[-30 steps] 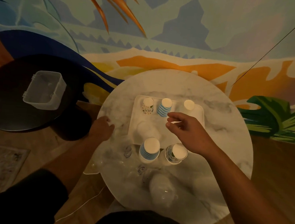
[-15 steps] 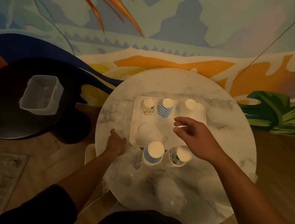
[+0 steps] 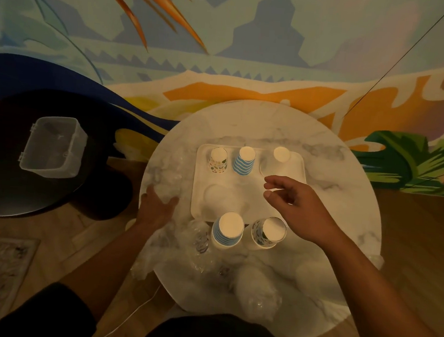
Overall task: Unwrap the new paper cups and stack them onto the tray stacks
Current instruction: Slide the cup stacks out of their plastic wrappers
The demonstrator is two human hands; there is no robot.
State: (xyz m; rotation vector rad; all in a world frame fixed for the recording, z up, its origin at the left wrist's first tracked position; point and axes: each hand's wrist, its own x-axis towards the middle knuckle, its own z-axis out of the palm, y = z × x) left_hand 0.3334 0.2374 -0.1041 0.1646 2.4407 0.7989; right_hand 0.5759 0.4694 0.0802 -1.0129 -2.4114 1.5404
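One round marble table (image 3: 346,206) carries one white tray (image 3: 291,161). On the tray's far row stand three upside-down cup stacks: a floral stack (image 3: 218,160), a blue-striped stack (image 3: 243,161) and a plain white stack (image 3: 279,161). Just beside the tray's near edge stand two more, a striped stack (image 3: 227,230) and a floral stack in wrap (image 3: 268,233) (its clear film is hard to see). Crumpled clear wrap (image 3: 169,171) lies left of the tray. The left hand (image 3: 158,208) rests on this wrap with fingers spread flat. The right hand (image 3: 301,204) hovers over the tray, fingers loosely curled, holding nothing.
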